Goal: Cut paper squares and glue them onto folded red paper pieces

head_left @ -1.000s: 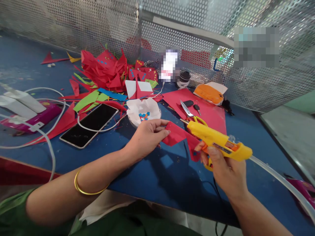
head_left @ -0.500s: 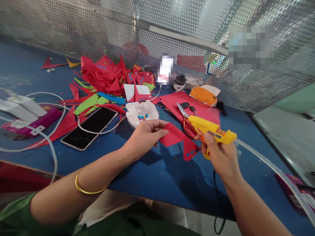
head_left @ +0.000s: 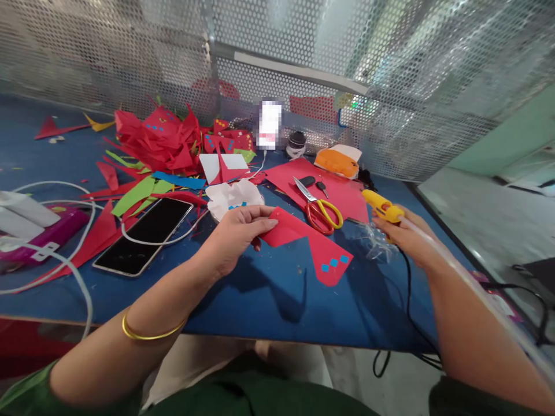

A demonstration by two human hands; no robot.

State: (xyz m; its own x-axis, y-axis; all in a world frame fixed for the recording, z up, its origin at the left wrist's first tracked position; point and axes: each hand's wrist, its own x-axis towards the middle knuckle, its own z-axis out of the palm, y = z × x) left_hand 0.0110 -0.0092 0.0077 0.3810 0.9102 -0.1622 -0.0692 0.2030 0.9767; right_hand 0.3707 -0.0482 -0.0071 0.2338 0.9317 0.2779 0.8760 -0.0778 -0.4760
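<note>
Between thumb and fingers, my left hand (head_left: 240,234) pinches one end of a red paper piece (head_left: 299,228). Its free end carries several blue squares in a row and hangs over the blue table. My right hand (head_left: 405,234) grips a yellow glue gun (head_left: 384,205) at the right, with a clear glue stick (head_left: 422,234) trailing from its back. Scissors (head_left: 318,208) with red and yellow handles lie partly spread just behind the paper. A paper-lined bowl (head_left: 234,193) holding small blue bits sits behind my left hand, which hides part of it.
A black-screened phone (head_left: 145,237) and white cables (head_left: 91,231) lie at left. Red paper scraps (head_left: 160,138) heap behind. A red sheet (head_left: 281,176) lies under keys (head_left: 321,185). Crumpled clear plastic (head_left: 375,242) is beside the glue gun. A perforated metal screen (head_left: 281,46) closes the back.
My right hand has carried the glue gun rightward, away from the paper and scissors. The paper's blue-dotted end now shows fully. The view has also shifted; my left hand keeps its pinch.
</note>
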